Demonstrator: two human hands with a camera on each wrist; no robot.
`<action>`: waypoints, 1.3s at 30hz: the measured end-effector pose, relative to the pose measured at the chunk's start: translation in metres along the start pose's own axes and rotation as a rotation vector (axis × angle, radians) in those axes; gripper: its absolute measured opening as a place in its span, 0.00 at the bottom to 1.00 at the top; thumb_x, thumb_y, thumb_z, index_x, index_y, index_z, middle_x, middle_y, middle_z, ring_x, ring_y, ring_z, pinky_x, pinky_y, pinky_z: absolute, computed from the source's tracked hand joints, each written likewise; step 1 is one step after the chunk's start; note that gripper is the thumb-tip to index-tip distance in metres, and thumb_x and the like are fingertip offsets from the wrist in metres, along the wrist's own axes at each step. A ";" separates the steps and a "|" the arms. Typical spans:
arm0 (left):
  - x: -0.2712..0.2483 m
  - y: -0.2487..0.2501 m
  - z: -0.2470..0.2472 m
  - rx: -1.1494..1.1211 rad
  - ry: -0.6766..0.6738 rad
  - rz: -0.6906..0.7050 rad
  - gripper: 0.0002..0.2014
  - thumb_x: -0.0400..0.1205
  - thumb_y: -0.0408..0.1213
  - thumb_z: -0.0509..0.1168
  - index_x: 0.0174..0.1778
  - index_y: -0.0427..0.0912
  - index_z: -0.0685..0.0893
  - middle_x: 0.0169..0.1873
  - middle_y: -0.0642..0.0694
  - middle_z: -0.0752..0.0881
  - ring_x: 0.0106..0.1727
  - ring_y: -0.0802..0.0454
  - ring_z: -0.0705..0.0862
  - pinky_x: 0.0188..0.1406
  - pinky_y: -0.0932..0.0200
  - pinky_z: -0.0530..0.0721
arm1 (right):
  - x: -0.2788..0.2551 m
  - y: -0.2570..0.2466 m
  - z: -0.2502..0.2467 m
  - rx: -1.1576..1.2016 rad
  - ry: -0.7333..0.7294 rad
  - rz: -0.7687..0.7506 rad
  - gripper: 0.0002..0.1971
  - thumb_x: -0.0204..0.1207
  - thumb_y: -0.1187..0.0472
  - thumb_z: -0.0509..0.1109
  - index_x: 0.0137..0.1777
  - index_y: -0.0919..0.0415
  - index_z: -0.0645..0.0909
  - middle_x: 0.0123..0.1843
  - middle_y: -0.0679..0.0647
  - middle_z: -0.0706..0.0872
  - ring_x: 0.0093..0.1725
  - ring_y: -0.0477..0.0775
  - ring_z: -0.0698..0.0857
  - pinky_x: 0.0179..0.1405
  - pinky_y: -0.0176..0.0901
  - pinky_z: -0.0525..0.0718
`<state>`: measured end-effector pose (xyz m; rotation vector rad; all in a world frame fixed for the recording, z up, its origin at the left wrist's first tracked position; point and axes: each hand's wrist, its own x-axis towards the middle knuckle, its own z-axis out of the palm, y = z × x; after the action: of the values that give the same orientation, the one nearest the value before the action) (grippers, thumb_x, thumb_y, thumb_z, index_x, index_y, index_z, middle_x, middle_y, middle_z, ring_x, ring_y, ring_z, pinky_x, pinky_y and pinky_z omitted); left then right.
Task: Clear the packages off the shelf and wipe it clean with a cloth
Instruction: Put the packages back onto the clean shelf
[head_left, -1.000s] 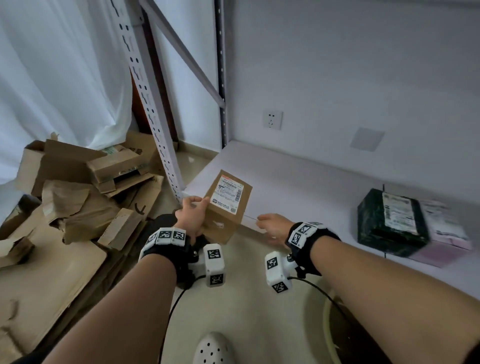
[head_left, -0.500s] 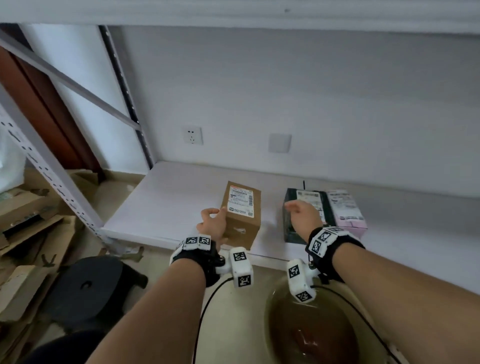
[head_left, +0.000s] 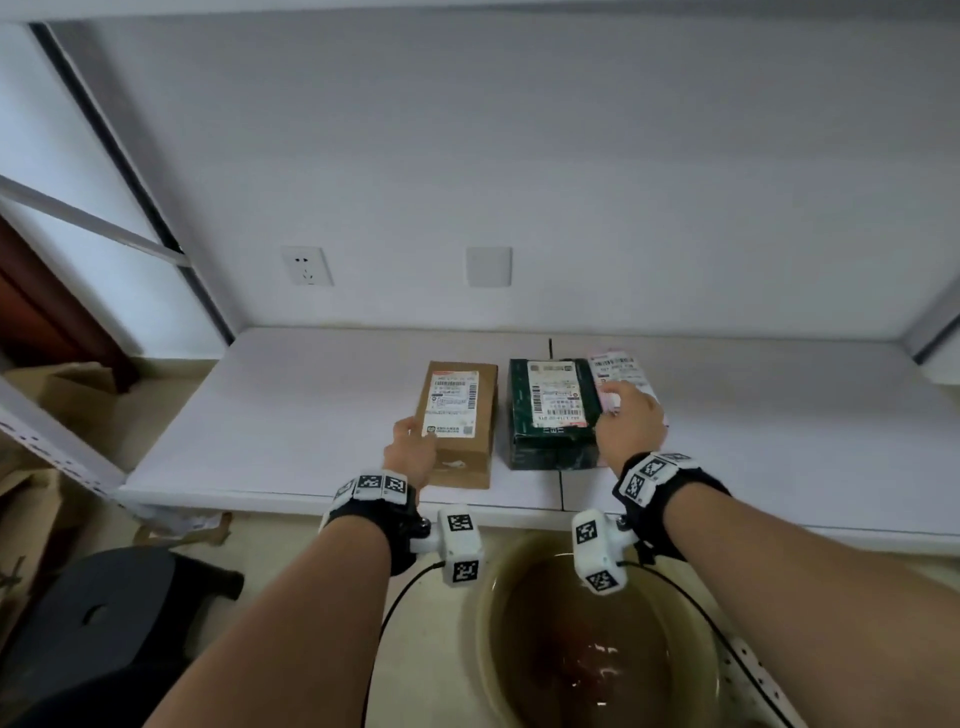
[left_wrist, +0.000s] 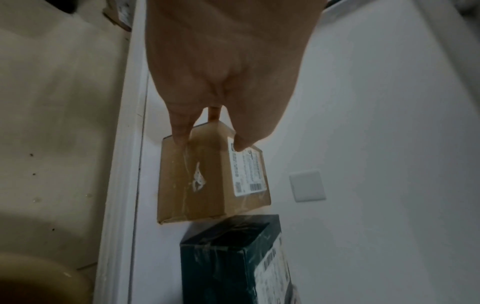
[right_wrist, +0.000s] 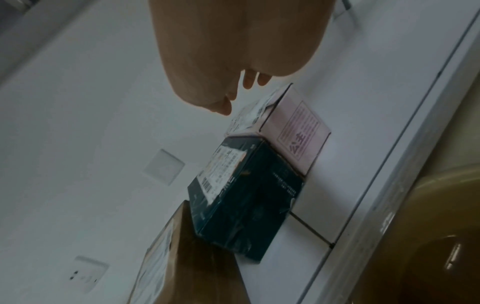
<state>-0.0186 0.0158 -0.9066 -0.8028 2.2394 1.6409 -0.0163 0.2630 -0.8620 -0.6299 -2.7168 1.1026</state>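
Note:
Three packages stand side by side on the white shelf (head_left: 311, 415). From left to right they are a brown cardboard box (head_left: 460, 415), a dark green box (head_left: 550, 410) and a pink box (head_left: 621, 371). My left hand (head_left: 413, 447) holds the brown box (left_wrist: 207, 181) at its near left corner, thumb on the label and fingers on the end face. The box rests on the shelf. My right hand (head_left: 628, 415) hovers over the pink box (right_wrist: 298, 131) with its fingers spread and loose, gripping nothing. No cloth is in view.
A basin (head_left: 488, 613) of brownish water sits on the floor under the shelf's front edge. A black stool (head_left: 104, 613) stands at lower left. Flattened cardboard (head_left: 67, 395) lies behind the rack's upright (head_left: 52, 452). The shelf is bare left and right of the packages.
My left hand carried the brown box from the shelf's left front corner to the right and set it beside the green box. My right hand moved from the shelf edge to above the pink box.

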 end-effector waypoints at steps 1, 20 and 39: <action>-0.003 0.004 0.002 0.073 0.001 0.021 0.28 0.74 0.45 0.59 0.72 0.54 0.67 0.59 0.39 0.84 0.53 0.38 0.86 0.47 0.48 0.87 | 0.002 0.003 -0.004 -0.011 0.014 0.041 0.19 0.77 0.68 0.62 0.65 0.51 0.77 0.70 0.61 0.75 0.69 0.64 0.75 0.70 0.55 0.74; 0.009 0.033 0.025 0.462 -0.016 0.308 0.27 0.80 0.31 0.62 0.77 0.42 0.68 0.78 0.42 0.57 0.79 0.42 0.63 0.79 0.49 0.64 | 0.024 0.027 0.009 0.224 -0.180 0.175 0.23 0.82 0.61 0.59 0.76 0.61 0.62 0.71 0.61 0.78 0.66 0.64 0.79 0.67 0.49 0.76; 0.033 0.046 0.021 0.545 0.062 0.169 0.29 0.82 0.32 0.55 0.82 0.46 0.61 0.78 0.37 0.61 0.71 0.37 0.72 0.74 0.51 0.69 | 0.048 0.018 0.041 0.470 -0.089 0.174 0.18 0.73 0.70 0.63 0.60 0.53 0.69 0.64 0.55 0.83 0.59 0.57 0.83 0.59 0.45 0.81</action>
<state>-0.0741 0.0358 -0.8932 -0.5357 2.6685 0.9792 -0.0655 0.2693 -0.9048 -0.7568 -2.3634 1.7718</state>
